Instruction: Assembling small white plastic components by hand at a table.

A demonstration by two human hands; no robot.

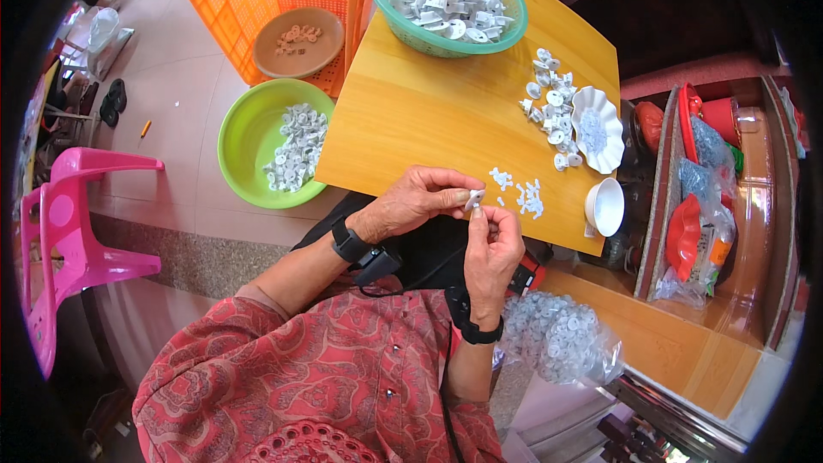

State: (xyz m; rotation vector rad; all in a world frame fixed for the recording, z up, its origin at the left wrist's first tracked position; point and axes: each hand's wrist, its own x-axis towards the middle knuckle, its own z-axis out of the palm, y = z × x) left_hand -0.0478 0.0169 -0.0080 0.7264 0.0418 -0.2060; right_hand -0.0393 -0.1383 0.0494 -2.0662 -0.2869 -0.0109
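Both my hands meet over the near edge of the yellow wooden table (411,120). Between the thumb and fingers of my left hand (420,199) is a small white plastic part (473,200). My right hand (493,249) pinches at the same part from below, its thumb and forefinger touching it. Just beyond my fingertips lie small white plastic pieces (531,198) in loose clusters. Farther right, a pile of round white plastic parts (555,107) rests beside a white scalloped dish (610,103) holding tiny clear pieces.
A green basket (514,34) heaped with white parts stands at the table's far edge. Left of the table are a lime basin (240,120) of white parts, an orange crate (231,9) with a brown bowl (330,51), and a pink chair (94,261). A white bowl (607,207) sits at the right edge.
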